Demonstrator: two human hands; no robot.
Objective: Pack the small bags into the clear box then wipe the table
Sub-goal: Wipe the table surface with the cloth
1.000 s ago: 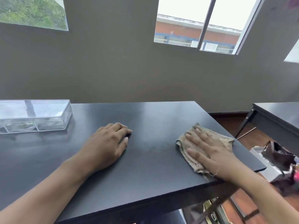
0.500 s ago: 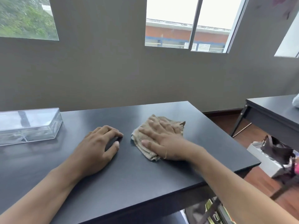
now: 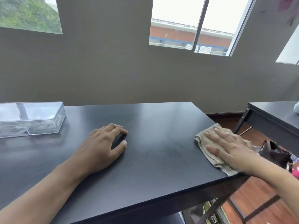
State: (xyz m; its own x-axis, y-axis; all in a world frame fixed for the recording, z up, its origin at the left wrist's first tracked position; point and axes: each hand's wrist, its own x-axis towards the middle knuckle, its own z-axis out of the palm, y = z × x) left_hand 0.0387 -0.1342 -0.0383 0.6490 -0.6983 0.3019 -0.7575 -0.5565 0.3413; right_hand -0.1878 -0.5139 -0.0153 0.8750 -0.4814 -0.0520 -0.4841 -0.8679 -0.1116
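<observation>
Grey wall with windows (image 3: 191, 25) behind a black table (image 3: 153, 159). Clear box (image 3: 30, 118) sits at the far left of it, lid on. Left hand (image 3: 103, 146) rests mid-table, fingers loosely curled, holding nothing. Right hand (image 3: 229, 147) lies flat, fingers straight, pressing a beige rag (image 3: 208, 152) at the table's right edge.

Grey wall (image 3: 113, 70), daylit windows (image 3: 191, 25), wooden floor (image 3: 258, 199), second dark table (image 3: 275, 113)

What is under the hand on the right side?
A beige cloth lies under the right hand, pressed flat on the black table near its right edge. The hand covers the middle of the cloth, so that part cannot be seen.
</observation>
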